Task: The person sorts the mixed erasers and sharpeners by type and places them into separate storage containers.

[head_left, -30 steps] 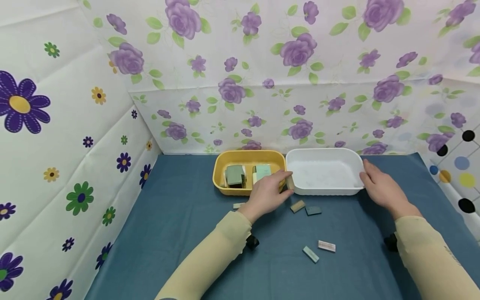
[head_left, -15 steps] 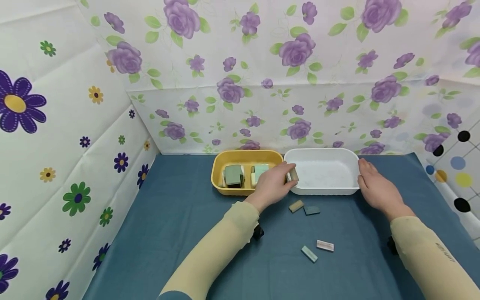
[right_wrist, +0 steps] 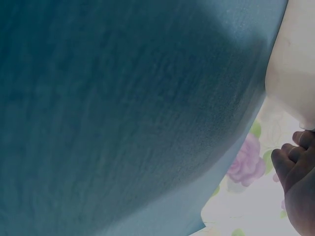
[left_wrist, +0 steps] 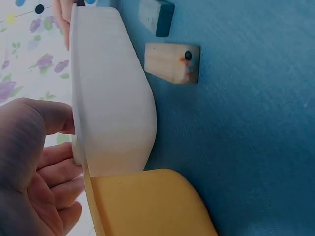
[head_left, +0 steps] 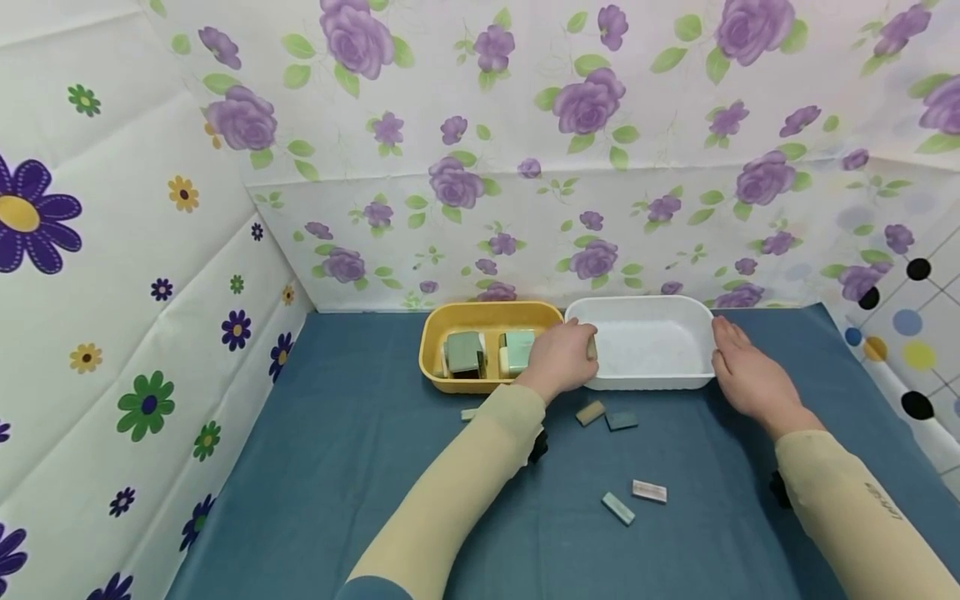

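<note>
My left hand [head_left: 564,357] pinches a small beige block [head_left: 592,347] over the left end of the white tray [head_left: 651,383]. In the left wrist view, the thumb and fingers of that hand [left_wrist: 37,162] reach over the tray's rim, which hides the block. The right hand [head_left: 752,375] rests against the right end of the same tray, fingers extended along its rim. Beside the white tray stands a yellow tray [head_left: 450,387] containing a grey-green block [head_left: 465,350] and a mint-green one [head_left: 519,346], among other pieces.
On the blue cloth [head_left: 360,467] in front of the trays lie a tan block [head_left: 590,413], a dark teal block [head_left: 622,421], a pinkish block [head_left: 649,492] and a pale green block [head_left: 618,508]. A pale piece [head_left: 468,414] lies by my left sleeve. Flowered sheets [head_left: 525,208] rise behind.
My left hand has moved right with the beige block, from between the two trays to over the white tray's left end. The right hand has stayed at the tray's right end.
</note>
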The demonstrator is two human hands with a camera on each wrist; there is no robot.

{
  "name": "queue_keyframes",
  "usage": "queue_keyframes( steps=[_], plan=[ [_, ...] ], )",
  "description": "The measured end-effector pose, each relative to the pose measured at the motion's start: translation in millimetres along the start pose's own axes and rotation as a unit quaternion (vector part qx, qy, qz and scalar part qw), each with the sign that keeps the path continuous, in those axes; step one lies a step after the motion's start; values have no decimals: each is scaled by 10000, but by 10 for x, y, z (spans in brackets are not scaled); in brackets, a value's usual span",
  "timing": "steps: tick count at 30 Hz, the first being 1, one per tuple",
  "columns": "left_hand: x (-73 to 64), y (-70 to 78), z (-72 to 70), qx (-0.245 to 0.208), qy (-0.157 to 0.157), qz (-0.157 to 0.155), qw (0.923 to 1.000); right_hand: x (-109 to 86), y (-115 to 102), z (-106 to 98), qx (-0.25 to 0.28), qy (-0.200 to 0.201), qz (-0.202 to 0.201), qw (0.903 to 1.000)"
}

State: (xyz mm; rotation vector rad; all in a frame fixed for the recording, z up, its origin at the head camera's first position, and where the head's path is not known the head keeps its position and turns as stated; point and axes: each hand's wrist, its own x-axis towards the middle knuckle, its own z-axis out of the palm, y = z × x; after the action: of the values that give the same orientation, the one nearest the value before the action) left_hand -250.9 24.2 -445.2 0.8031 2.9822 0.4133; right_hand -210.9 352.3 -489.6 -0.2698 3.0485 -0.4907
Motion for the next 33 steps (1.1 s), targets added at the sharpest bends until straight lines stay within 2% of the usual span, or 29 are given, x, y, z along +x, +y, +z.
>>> queue_keyframes(
  steps=[5, 10, 15, 24, 33],
  plan=[
    [120, 65, -12, 693, -357, -123, 9969, 3, -12, -3, -21, 48, 9, 10000],
    [202, 167, -30, 1315, -636, -29, 9893, 5, -12, -4, 6, 91, 37, 10000],
    [227, 263, -60, 1719, -946, 76, 9805, 8, -15, -14, 40, 15, 78, 10000],
    [229, 304, -64, 1824, -1128, -146, 9766, 23, -28, -15, -70, -3, 115, 9999],
    [240, 313, -29, 2031, -1036, 157, 9735, 28, 1, 0, -86, 5, 110, 9999]
  ],
)
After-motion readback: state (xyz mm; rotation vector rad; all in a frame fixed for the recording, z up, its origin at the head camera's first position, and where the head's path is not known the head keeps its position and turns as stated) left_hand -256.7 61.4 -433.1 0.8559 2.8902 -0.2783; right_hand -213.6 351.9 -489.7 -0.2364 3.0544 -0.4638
